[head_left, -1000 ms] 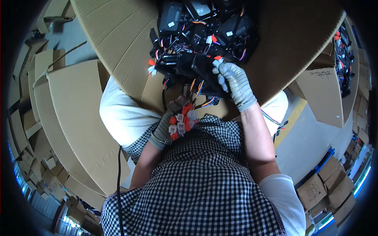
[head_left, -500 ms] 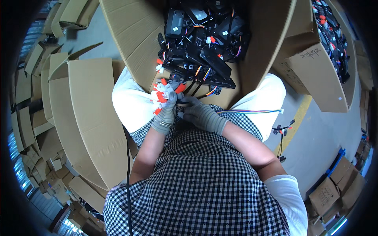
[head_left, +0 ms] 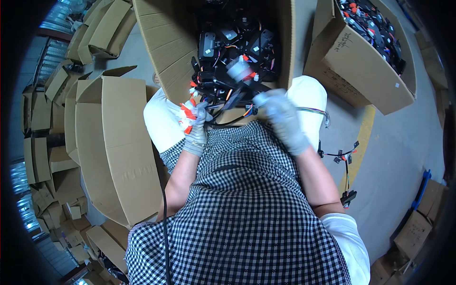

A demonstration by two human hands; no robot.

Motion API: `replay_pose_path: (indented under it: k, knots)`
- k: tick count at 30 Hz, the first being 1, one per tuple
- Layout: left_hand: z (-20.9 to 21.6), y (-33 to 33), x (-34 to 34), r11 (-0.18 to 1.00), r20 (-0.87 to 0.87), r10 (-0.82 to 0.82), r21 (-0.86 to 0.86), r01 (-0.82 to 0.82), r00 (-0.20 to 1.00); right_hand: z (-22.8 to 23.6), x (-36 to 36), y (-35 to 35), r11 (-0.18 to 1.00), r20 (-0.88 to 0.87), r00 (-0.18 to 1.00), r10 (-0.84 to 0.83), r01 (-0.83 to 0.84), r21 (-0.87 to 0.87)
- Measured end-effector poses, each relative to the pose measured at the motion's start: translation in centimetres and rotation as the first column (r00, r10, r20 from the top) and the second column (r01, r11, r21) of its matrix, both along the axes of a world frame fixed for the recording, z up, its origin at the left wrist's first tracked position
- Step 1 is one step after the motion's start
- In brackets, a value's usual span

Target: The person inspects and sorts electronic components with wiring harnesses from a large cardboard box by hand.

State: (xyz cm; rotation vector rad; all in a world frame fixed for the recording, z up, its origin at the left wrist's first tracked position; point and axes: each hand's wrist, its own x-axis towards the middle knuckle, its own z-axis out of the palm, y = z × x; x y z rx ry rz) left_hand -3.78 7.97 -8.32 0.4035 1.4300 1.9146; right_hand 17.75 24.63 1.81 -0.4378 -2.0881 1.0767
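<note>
My left hand [head_left: 197, 128], in a grey glove, is closed around a bunch of white and orange-red cable connectors [head_left: 186, 115] at the near left of an open cardboard box. Black cables [head_left: 228, 123] run from beside it toward the box. Smeared by motion, my gloved right hand [head_left: 283, 118] is over the box's near right edge; its fingers are too blurred to read. A blurred pale object with a red end [head_left: 239, 71] shows over the box, its kind unclear. Inside the box lie black electronic units [head_left: 207, 45] with coloured wires.
The cardboard box [head_left: 166, 42] stands between my knees. Another box [head_left: 361, 66] of similar parts is at the far right. Multicoloured wires [head_left: 311, 110] lie across my right thigh. A black wire harness [head_left: 346, 156] rests on the floor. Opened cartons [head_left: 130, 142] stand at left.
My right hand has moved away from my left, to the right and slightly up. The left still grips the connectors. The whole view has shifted, with the boxes appearing farther left on the right side.
</note>
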Motion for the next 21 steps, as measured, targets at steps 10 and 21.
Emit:
replay_pose_path:
  k: [10, 21]
  knots:
    - [-1.9, 1.0, -0.6, 1.0, -0.073, 0.009, 0.016, -0.008, 0.997, 3.5, 27.6, 5.1, 0.782, -0.716, 0.335, -0.612, 0.12, -0.612]
    - [2.4, 1.8, 0.9, 0.994, -0.206, 0.04, 0.107, -0.019, 0.978, -19.1, 36.6, 5.0, 0.38, 0.436, 0.532, -0.726, 0.839, -0.39]
